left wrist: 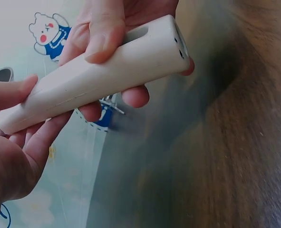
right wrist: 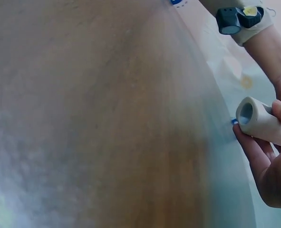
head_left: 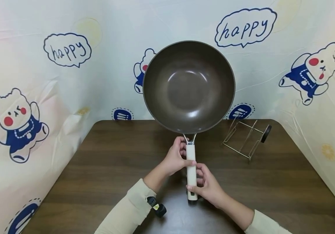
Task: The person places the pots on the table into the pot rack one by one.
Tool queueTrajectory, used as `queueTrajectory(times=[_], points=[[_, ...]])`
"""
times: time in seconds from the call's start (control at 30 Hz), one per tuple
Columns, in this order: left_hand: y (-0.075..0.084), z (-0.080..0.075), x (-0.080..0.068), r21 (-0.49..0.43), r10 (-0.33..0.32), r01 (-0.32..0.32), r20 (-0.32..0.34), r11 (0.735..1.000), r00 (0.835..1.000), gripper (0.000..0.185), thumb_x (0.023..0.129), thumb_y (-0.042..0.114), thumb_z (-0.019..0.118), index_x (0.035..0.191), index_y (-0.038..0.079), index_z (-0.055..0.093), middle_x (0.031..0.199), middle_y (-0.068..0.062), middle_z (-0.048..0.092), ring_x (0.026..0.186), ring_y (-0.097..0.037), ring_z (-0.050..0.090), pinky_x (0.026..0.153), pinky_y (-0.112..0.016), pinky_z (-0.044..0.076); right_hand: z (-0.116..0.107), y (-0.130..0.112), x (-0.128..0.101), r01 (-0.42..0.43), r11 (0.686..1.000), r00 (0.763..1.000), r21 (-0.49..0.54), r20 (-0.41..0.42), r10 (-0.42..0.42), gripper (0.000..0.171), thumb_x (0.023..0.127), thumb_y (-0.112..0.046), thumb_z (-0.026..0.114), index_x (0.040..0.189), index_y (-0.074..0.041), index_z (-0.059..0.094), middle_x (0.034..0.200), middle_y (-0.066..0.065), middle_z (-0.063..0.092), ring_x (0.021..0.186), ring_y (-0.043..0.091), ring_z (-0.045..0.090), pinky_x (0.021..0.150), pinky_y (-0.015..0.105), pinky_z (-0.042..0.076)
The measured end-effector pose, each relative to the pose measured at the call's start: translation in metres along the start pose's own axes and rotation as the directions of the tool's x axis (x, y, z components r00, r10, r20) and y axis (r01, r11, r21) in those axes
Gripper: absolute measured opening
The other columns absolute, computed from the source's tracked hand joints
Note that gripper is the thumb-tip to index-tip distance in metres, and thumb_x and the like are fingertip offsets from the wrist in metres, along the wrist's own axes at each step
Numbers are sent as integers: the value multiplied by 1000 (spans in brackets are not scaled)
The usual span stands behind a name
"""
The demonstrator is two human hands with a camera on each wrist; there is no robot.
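A deep frying pan [head_left: 188, 87] with a brown inside is held up over the table, its cooking face toward the head camera. My left hand [head_left: 175, 159] grips the upper part of the cream handle [head_left: 191, 175], just below the metal fork that joins it to the pan. Lower on the same handle, my right hand [head_left: 209, 187] holds it near the end, thumb across the front. In the left wrist view, both hands' fingers wrap the handle [left wrist: 102, 78] from below. The right wrist view shows the hollow handle end [right wrist: 247, 114] beside the right hand [right wrist: 278, 175].
A metal wire rack [head_left: 244, 138] with a black round part stands on the brown wooden table [head_left: 103, 169], right of the pan. Behind hangs a pale cloth [head_left: 115, 65] printed with cartoon bears. A small black device [head_left: 157, 208] is strapped to the left wrist.
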State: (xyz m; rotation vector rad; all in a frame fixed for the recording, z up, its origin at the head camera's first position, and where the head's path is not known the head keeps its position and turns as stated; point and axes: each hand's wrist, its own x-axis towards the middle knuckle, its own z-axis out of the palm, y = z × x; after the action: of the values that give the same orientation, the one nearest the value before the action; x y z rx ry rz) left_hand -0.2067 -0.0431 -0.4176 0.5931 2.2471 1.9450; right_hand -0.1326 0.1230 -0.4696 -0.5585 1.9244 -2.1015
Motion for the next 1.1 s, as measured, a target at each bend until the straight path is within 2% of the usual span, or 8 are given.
queueTrajectory(times=[0.13, 0.37, 0.5, 0.67, 0.8, 0.93, 1.0, 1.1], points=[[5, 4, 5, -36, 10, -9, 3, 999, 1000, 77, 69, -12, 81, 130, 0, 34, 100, -12, 58, 80, -21, 59, 76, -36, 50, -8, -6, -1, -15, 998, 1000, 59, 10, 14, 72, 80, 10, 73, 137, 3, 30, 128, 41, 46, 102, 57, 57, 78, 44, 57], [8, 10, 10, 24, -12, 12, -4, 1000, 1000, 78, 69, -5, 85, 128, 4, 35, 104, -10, 60, 80, -19, 59, 69, -30, 50, -16, -11, -4, -45, 998, 999, 42, -24, 46, 73, 82, 7, 73, 141, 6, 30, 125, 34, 49, 106, 50, 58, 77, 42, 57], [11, 6, 9, -33, 8, -5, 88, 999, 996, 75, 73, -9, 80, 130, 3, 31, 117, -17, 63, 83, -20, 59, 70, -30, 51, -16, -10, -5, -26, 998, 1000, 57, 1, 26, 71, 82, 7, 73, 139, 6, 30, 127, 34, 47, 107, 51, 57, 78, 42, 56], [13, 5, 11, -104, 40, -18, 215, 994, 976, 71, 79, -16, 70, 132, -1, 26, 125, -26, 60, 91, -20, 58, 76, -31, 50, -17, -8, -9, 7, 999, 1000, 45, 10, -7, 67, 82, 9, 71, 135, 8, 30, 129, 37, 46, 105, 48, 60, 80, 39, 56], [13, 12, 13, -22, 91, -89, 202, 996, 975, 70, 76, -15, 73, 129, -3, 29, 120, -26, 62, 92, -21, 61, 87, -39, 46, -16, -8, -12, 20, 992, 996, -127, -78, -31, 69, 78, 8, 76, 134, 6, 35, 124, 35, 53, 95, 39, 66, 76, 33, 56], [15, 19, 13, 71, 130, -145, 174, 987, 976, 71, 74, -13, 77, 127, 0, 31, 117, -22, 65, 93, -23, 62, 93, -46, 45, -12, -12, -14, -10, 928, 970, -374, -228, -81, 77, 70, 5, 83, 135, -1, 42, 114, 22, 64, 82, 21, 67, 69, 28, 54], [16, 20, 14, 92, 134, -152, 178, 984, 975, 72, 74, -12, 78, 128, 1, 31, 117, -19, 66, 94, -23, 61, 93, -46, 46, -11, -14, -14, -14, 915, 961, -404, -257, -99, 80, 68, 9, 83, 137, -2, 42, 114, 21, 64, 83, 23, 68, 70, 29, 55], [18, 20, 14, 64, 133, -149, 208, 987, 969, 71, 75, -13, 76, 128, 2, 32, 119, -18, 64, 99, -25, 61, 94, -41, 47, -10, -13, -15, 5, 931, 965, -366, -241, -100, 79, 70, 15, 78, 137, -1, 40, 120, 27, 61, 93, 34, 68, 72, 33, 57]])
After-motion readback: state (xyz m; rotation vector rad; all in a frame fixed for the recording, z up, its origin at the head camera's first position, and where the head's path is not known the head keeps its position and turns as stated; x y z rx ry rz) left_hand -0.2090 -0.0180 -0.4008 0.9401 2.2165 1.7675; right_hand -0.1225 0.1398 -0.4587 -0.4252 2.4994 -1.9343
